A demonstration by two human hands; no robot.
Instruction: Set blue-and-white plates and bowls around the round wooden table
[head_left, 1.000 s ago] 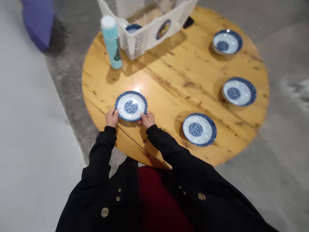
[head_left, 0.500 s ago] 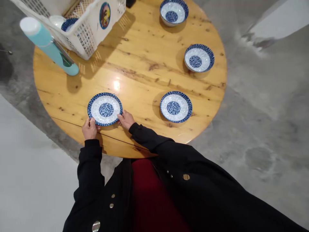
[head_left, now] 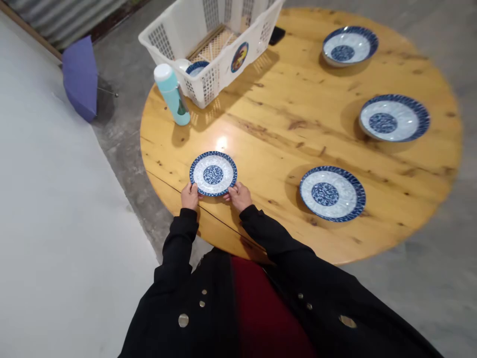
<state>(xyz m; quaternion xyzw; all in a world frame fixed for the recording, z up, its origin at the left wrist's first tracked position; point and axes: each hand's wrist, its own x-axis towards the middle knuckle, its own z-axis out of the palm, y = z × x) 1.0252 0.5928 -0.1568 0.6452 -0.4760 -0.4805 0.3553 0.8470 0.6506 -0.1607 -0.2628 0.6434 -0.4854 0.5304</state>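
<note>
Between my two hands is a blue-and-white plate [head_left: 213, 174] with a dark blue rim and a blue round centre, near the table's front left edge. My left hand [head_left: 190, 196] grips its lower left rim, thumb on top and fingers beneath. At the lower right rim, my right hand [head_left: 239, 196] pinches the edge in the same way. The undersides of the fingers are hidden. To the right sits a matching blue-and-white dish [head_left: 333, 194], apart from my hands.
On the round wooden table [head_left: 268, 129] stand two more matching dishes, the middle one [head_left: 395, 118] and the far one [head_left: 350, 46]. A light-blue bottle [head_left: 172, 95] stands beside a white plastic basket [head_left: 219, 82] holding dishware. A black object [head_left: 277, 36] lies behind it. A purple umbrella [head_left: 79, 78] is on the floor.
The view has turned left, so the table and everything on it appear further right. Both hands still hold the plate; the right hand's grip sits slightly lower on the rim.
</note>
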